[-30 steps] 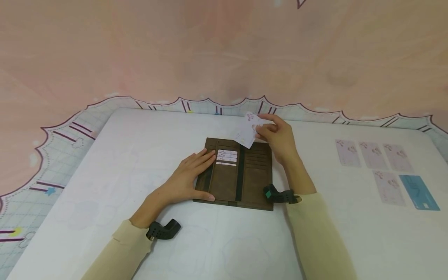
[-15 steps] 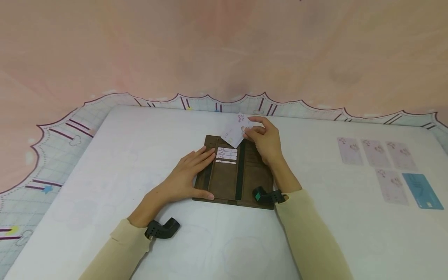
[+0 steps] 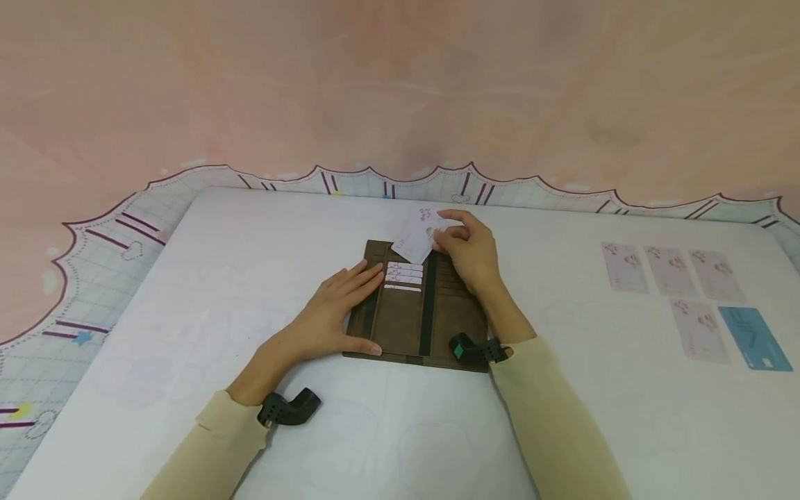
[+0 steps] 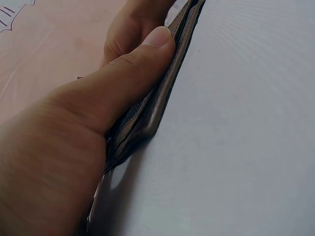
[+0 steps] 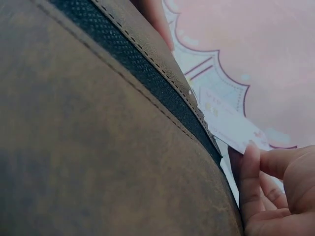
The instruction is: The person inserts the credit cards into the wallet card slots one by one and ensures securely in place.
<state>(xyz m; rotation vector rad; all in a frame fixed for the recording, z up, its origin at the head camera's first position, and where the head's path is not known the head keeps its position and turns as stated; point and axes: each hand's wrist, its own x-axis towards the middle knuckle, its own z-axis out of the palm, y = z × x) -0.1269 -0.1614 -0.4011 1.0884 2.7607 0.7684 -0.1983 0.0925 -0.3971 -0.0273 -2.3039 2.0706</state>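
A brown wallet lies opened flat on the white table, with several pale cards tucked in its left slots. My left hand rests flat on the wallet's left flap, fingers straight, thumb along its near edge. My right hand pinches a pale pink card over the wallet's far edge, tilted, its lower corner at the top slots. In the right wrist view the card sticks out past the wallet's stitched edge, my fingertips on it.
Several pale pink cards and one blue card lie face up on the table at the right. A pink backdrop with a scalloped patterned border runs behind and to the left of the table.
My right hand has carried the card leftward and down, from above the wallet's right half to its left slots. The left hand has stayed on the flap.
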